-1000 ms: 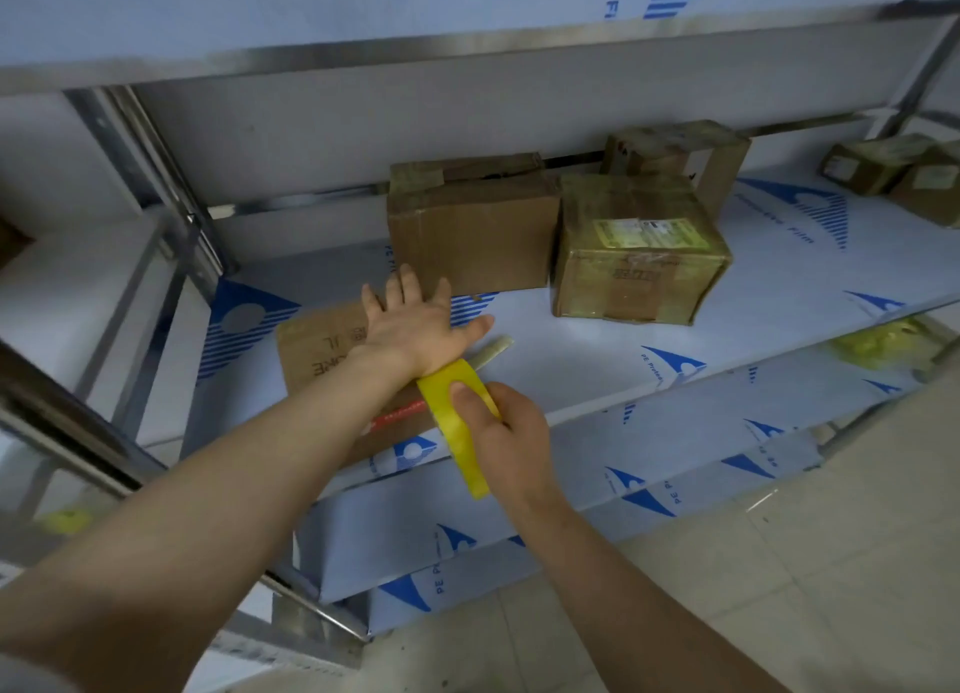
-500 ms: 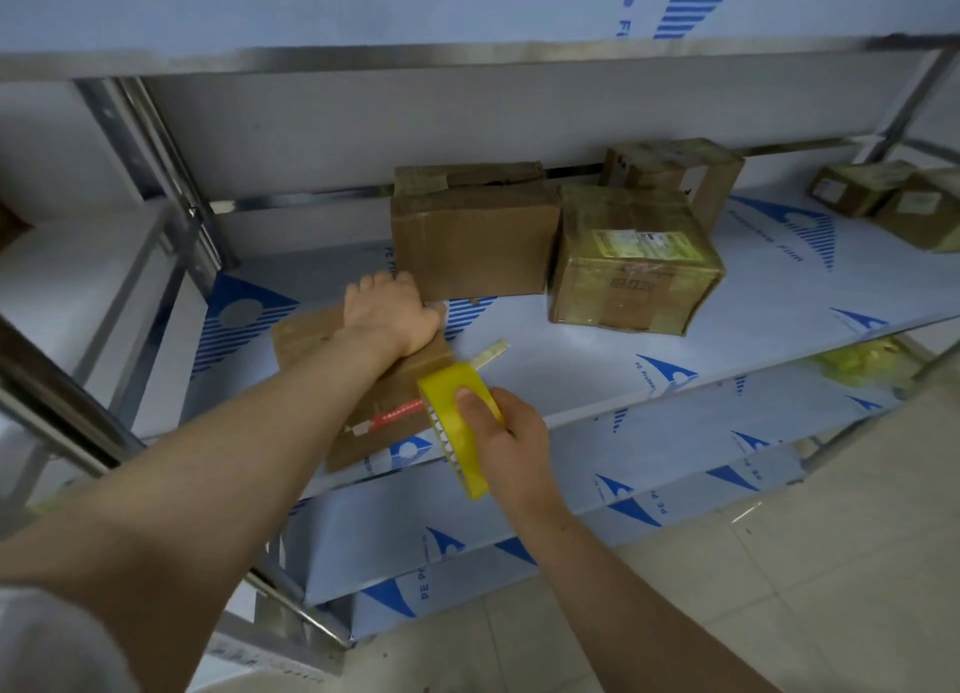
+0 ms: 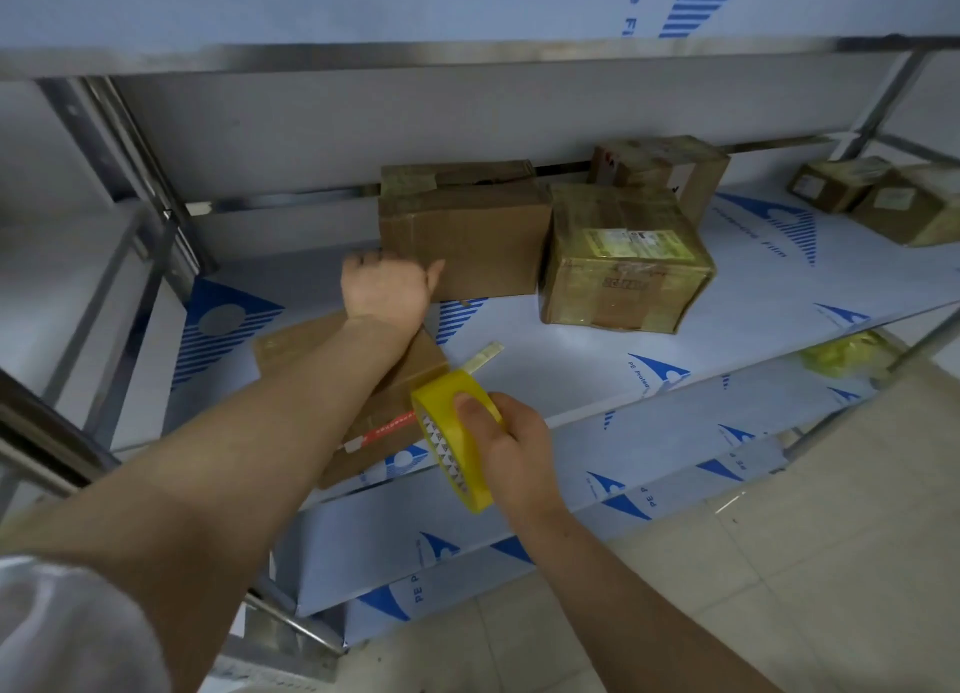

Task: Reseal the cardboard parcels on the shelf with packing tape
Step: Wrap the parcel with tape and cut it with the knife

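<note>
Left hand: the left hand is at the far end of the flat box. Its fingers curl down and the thumb points at the big box. The fingertips are hidden, so I cannot tell if they grip the flat box.
Right hand: the right hand holds the tape roll, with the thumb pressed on its yellow outside.
Tape roll: it is yellow and stands on its edge, just beside the near corner of the flat box. A loose tape end sticks up from it.
Hands together: they are apart, and the left arm lies across the flat box.
Flat box: brown, at the front left of the shelf, with a red and white strip near its front edge.
Big box: brown, farther back, just beside the left thumb.
Taped box: shiny with tape, has a label on top, and touches the big box on its right.
Back box: behind the taped box.
Small boxes: two, far right on the same shelf.
Sleeve: white, at the bottom left.
Floor: pale tiles.
</note>
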{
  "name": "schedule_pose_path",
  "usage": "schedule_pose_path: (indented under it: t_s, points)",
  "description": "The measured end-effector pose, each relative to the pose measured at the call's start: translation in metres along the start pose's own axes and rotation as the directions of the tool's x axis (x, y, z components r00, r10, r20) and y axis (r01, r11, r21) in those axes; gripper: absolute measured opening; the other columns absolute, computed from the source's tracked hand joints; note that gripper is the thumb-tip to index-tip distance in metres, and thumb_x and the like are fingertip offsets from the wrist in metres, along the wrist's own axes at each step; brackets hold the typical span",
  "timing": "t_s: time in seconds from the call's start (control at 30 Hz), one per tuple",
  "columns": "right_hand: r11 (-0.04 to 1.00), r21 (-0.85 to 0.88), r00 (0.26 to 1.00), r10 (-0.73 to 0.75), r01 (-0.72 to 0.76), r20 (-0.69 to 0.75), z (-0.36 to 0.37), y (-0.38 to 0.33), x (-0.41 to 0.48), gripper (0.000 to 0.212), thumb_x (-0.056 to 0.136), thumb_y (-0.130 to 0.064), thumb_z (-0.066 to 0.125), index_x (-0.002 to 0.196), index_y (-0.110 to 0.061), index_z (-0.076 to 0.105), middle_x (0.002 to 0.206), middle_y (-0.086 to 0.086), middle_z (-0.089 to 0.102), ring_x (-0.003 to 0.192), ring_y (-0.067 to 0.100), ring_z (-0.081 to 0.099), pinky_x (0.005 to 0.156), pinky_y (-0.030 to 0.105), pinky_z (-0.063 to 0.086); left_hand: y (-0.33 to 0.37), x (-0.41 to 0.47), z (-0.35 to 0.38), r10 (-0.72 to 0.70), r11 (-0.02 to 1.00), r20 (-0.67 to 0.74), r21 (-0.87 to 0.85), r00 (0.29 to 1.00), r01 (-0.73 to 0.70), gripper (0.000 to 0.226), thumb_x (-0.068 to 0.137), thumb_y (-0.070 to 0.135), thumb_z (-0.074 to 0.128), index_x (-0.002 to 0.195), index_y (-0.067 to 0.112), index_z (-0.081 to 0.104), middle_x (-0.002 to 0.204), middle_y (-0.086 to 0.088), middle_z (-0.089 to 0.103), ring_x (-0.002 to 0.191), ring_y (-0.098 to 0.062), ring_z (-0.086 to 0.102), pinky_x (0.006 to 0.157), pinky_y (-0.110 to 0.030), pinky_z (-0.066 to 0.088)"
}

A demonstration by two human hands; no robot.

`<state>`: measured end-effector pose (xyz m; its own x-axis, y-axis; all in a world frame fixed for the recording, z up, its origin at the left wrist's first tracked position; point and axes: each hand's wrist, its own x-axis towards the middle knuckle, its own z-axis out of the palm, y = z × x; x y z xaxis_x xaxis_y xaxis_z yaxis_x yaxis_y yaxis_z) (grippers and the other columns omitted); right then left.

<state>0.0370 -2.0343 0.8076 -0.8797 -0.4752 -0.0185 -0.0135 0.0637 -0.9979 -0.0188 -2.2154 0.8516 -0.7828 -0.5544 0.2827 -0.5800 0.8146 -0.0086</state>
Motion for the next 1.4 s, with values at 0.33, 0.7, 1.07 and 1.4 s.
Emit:
schedule_pose_path:
  t_s: [0.33,0.7,1.07,1.4]
  points:
    - [0.997,-0.044,0.998,0.069,-0.069,-0.006,0.0,-0.006,0.001,0.045,0.077,-0.048,0.055,0.077,-0.004,0.064,0.079,0.019,0.065,0.073,0.028,0.06,0.077,0.044,0.053,-0.03,-0.027,-0.051,0.274,0.879,0.645,-0.469,0.713,0.086,0.102,0.071,0.072,0.054,0.152,0.035,0.004,0.16,0.004,-0.01,0.146,-0.023,-0.013,0.116,-0.048,-0.003]
    - [0.974,-0.062,0.959,0.224,-0.217,0.174,-0.021,-0.08,0.0,0.02,0.087,-0.032,0.066,0.091,-0.012,0.068,0.09,0.008,0.068,0.081,0.021,0.061,0.083,0.038,0.051,-0.082,-0.047,-0.059,0.213,0.88,0.764,-0.421,0.609,0.221,0.138,0.037,0.056,0.087,0.15,0.036,0.012,0.134,-0.005,0.048,0.118,-0.028,0.053,0.098,-0.042,0.046]
    - [0.997,0.034,0.977,0.06,-0.069,0.205,0.01,-0.126,0.055,0.039,0.087,-0.029,0.068,0.105,0.005,0.065,0.094,0.016,0.069,0.081,0.024,0.064,0.077,0.036,0.052,-0.09,-0.044,-0.068,0.059,0.893,0.53,-0.407,0.846,0.193,0.06,0.07,0.06,0.072,0.117,0.023,0.067,0.109,-0.001,0.069,0.102,-0.02,0.063,0.092,-0.03,0.047]
    - [0.984,-0.117,0.938,0.162,-0.131,0.305,0.039,-0.105,0.069,0.102,0.066,-0.08,0.06,0.14,-0.012,0.046,0.143,0.005,0.049,0.133,0.022,0.044,0.104,0.03,0.031,-0.064,-0.066,-0.027,0.134,0.99,0.488,-0.099,0.862,-0.098,0.136,0.058,0.085,0.056,0.152,0.014,-0.012,0.16,-0.006,-0.011,0.147,-0.022,-0.009,0.118,-0.049,-0.005]
